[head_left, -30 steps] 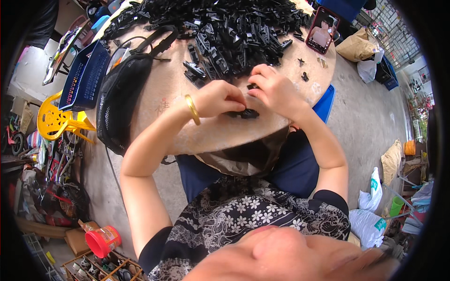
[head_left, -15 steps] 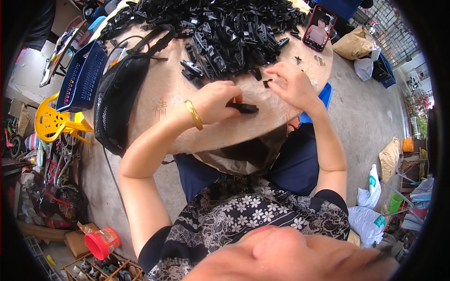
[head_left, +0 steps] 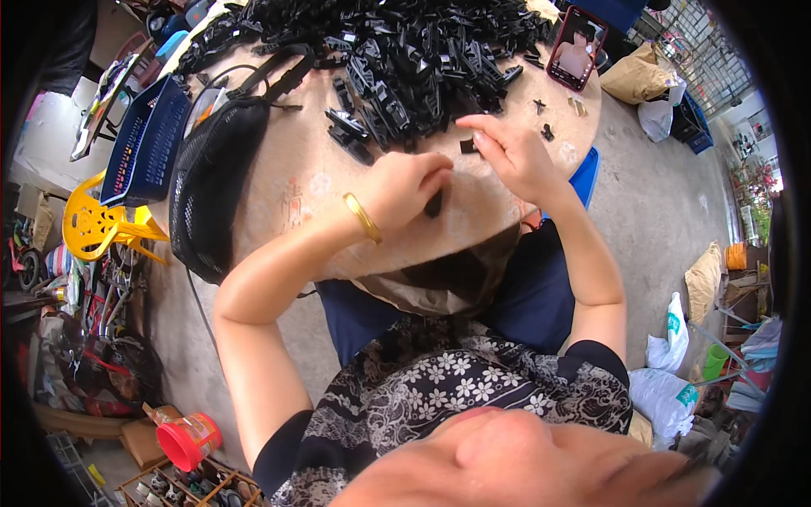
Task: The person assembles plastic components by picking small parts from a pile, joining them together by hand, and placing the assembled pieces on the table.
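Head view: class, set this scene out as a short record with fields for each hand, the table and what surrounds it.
Left hand: closed on a black part
Right hand: small black piece at its fingertips
Table: pale top
Far side: heap of black parts
Right edge: phone, screen lit
Left edge: black mesh bag
Beyond, left: yellow chair

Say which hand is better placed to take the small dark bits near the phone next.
Probably the right hand: it's nearer the small dark bits; the left hand is farther off, curled at a black part.
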A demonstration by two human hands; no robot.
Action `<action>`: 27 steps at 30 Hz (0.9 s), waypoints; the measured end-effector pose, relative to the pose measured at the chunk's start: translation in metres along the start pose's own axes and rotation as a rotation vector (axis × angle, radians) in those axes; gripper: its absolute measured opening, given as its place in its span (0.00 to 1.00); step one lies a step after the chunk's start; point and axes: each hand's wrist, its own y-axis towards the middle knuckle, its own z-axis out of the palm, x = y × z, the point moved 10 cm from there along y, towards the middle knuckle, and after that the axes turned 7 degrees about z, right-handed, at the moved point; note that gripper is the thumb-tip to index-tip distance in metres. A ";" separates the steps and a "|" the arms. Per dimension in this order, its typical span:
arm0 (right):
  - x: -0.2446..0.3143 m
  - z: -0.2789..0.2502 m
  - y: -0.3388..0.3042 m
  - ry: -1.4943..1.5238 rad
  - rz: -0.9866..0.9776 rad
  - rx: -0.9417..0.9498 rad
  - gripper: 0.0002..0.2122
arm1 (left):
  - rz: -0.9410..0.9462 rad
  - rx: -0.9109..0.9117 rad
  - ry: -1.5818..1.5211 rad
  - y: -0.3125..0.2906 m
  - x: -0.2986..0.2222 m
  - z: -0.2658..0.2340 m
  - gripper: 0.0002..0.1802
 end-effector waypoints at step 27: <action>0.030 0.019 -0.028 -0.151 -0.319 0.198 0.12 | 0.158 0.001 0.028 0.002 -0.008 0.006 0.11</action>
